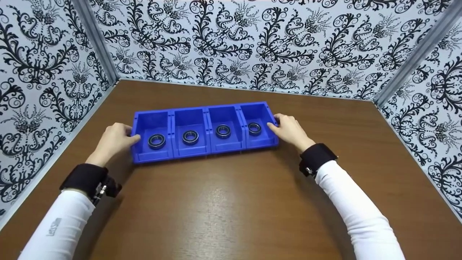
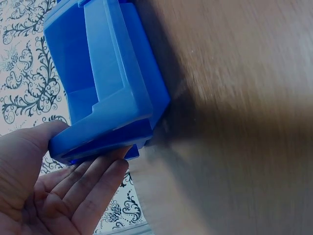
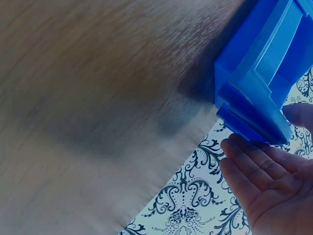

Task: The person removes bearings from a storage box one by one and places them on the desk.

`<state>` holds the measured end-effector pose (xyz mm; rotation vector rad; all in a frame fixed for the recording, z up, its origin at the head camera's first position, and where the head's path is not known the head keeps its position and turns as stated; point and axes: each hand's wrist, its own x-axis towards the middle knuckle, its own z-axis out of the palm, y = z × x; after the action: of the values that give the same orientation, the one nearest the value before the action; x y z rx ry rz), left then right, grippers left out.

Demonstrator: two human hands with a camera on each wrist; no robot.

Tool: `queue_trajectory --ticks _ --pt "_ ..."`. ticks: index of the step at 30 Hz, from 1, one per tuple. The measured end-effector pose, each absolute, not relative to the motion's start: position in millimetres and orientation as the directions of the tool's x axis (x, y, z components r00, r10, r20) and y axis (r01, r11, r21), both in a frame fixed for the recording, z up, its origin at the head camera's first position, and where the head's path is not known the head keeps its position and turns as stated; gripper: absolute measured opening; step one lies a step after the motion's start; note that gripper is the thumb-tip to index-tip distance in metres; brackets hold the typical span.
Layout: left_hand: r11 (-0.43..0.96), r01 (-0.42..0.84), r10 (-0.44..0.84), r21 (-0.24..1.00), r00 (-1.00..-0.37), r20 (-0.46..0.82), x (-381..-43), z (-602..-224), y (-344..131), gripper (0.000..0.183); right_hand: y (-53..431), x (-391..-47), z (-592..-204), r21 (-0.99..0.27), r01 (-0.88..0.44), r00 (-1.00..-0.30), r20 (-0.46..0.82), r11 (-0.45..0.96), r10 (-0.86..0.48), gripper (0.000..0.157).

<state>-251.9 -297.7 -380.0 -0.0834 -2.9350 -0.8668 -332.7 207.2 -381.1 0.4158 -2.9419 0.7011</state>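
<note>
The blue tray (image 1: 153, 156) sits at the centre of the head view, its left end slightly lower in the frame. Each of its four compartments holds one black ring (image 1: 190, 143). The left hand (image 1: 114, 141) grips the tray's left end and the right hand (image 1: 291, 132) its right end, thumbs on the inner side of the end walls, fingers outside. Whether the tray touches the table (image 1: 231, 206) is hard to tell. Patterned walls (image 1: 231, 43) fill the top of the frame; black bands (image 1: 85, 177) circle both wrists.
</note>
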Motion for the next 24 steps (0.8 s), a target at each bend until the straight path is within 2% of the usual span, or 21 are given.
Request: queue_trajectory --ticks 13,24 --pt "0.841 0.105 0.049 0.531 -0.992 0.118 -248.1 -380.3 -289.8 0.021 212.5 -337.5 -386.8 -0.442 -0.22 -0.975 0.121 0.87 -0.185 0.039" --pt "0.833 0.111 0.058 0.542 -0.992 0.115 -247.2 -378.1 -280.0 0.024 219.1 -335.4 -387.5 -0.48 -0.184 -0.981 0.14 0.858 -0.132 0.03"
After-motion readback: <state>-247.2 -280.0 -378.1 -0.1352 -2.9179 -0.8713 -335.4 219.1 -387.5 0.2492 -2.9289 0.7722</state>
